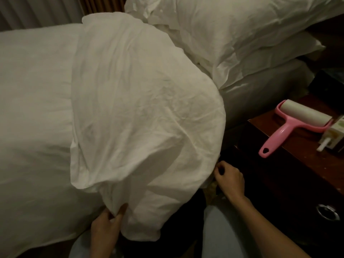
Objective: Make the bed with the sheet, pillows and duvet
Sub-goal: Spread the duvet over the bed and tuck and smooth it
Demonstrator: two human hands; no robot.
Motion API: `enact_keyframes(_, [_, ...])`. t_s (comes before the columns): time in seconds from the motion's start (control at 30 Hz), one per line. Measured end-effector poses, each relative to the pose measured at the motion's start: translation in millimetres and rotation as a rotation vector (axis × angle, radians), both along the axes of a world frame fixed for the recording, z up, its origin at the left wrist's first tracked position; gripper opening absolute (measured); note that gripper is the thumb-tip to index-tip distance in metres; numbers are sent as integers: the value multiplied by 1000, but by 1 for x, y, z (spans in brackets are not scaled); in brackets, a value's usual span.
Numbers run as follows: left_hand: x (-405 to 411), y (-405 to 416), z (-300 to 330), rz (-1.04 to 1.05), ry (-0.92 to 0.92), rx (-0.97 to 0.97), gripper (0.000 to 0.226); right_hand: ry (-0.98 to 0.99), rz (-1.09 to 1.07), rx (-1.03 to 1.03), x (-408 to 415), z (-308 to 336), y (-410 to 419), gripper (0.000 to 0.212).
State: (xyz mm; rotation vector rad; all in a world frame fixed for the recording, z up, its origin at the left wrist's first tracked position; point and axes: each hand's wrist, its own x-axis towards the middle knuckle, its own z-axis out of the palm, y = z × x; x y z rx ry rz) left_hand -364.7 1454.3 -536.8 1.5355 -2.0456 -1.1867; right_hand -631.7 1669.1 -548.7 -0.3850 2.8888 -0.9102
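A dark reddish-brown wooden nightstand [290, 164] stands at the right. A pink plastic lint roller with a white paper roll [290, 125] lies near its back edge, handle pointing toward the front edge. Just beside the roll, at the right edge, sits a small pale box [335, 133]. A round silver metal pull [325, 212] is fixed on the nightstand's front face.

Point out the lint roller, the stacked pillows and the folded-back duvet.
lint roller [286, 130]: head view, on the pink handle near the roller head.
stacked pillows [232, 30]: head view, on the top pillow's face.
folded-back duvet [141, 101]: head view, middle of the turned-over flap.
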Motion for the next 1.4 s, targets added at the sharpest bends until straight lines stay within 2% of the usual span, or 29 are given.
enact_keyframes(0.03, [0,0,0,7,-4,1,33,-14,19,-60,-1,-1,0,12])
enact_keyframes(0.13, [-3,-3,-4,-10,-48,-12,33,-84,120,-334,-2,0,-9,43])
enact_keyframes(0.17, [-4,-3,-5,-21,-57,-24,29,-80,140,-382,-2,0,-13,47])
enact_keyframes(0.27, [-2,-5,-9,-55,-68,-52,22,-38,66,-427,-4,-1,-23,34])
enact_keyframes(0.43, [5,-10,-14,-12,-246,-35,33,87,-104,-303,-10,-5,-18,9])
enact_keyframes(0.67, [11,-8,-12,-82,-351,-109,31,303,84,-266,-16,-5,8,10])
enact_keyframes(0.8, [18,-10,-15,-142,-350,-142,14,442,186,-151,-15,-3,17,4])
enact_keyframes(0.9, [25,-15,-22,-294,-475,-98,16,434,238,-89,-19,-7,24,8])
enact_keyframes(1.0, [26,-26,-43,-381,-619,69,29,409,259,-82,-24,-12,28,8])
enact_keyframes(1.07, [20,-25,-58,-434,-670,124,27,399,279,-92,-26,-13,28,8])
enact_keyframes(1.23, [-9,-11,-78,-358,-645,83,46,416,319,-72,-29,-16,32,12])
enact_keyframes(1.4, [-26,-29,-89,-318,-704,88,42,455,348,-40,-33,-23,37,18])
